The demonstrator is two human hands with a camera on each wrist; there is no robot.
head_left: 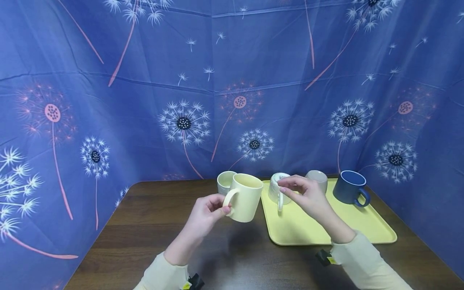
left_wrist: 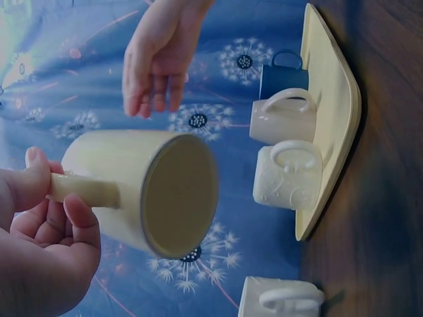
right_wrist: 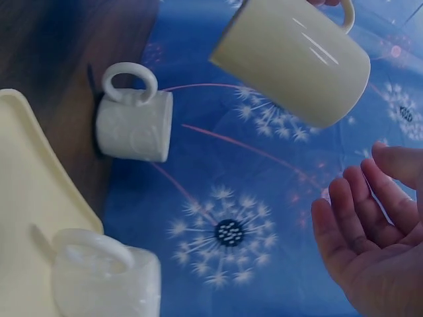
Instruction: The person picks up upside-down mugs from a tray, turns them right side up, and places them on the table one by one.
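Note:
A pale yellow mug (head_left: 249, 201) is held up over the table by my left hand (head_left: 204, 215), whose thumb and fingers grip its handle (left_wrist: 89, 190). In the left wrist view the mug's round end faces the camera. My right hand (head_left: 308, 196) hovers to the right of the mug, above the tray, fingers loosely bent and nothing in them. From the head it overlaps an embossed white mug (head_left: 274, 192); the right wrist view shows its palm and fingers (right_wrist: 353, 205) apart from the yellow mug. Another white mug (head_left: 222, 183) stands on the table, partly hidden behind the yellow one.
The yellow tray (head_left: 297, 231) lies at the right of the brown wooden table (head_left: 145, 225). On it are the embossed white mug, a plain whitish mug (head_left: 319, 177) and a navy blue mug (head_left: 346, 193) at the far right. A blue dandelion-patterned cloth (head_left: 145, 133) hangs behind.

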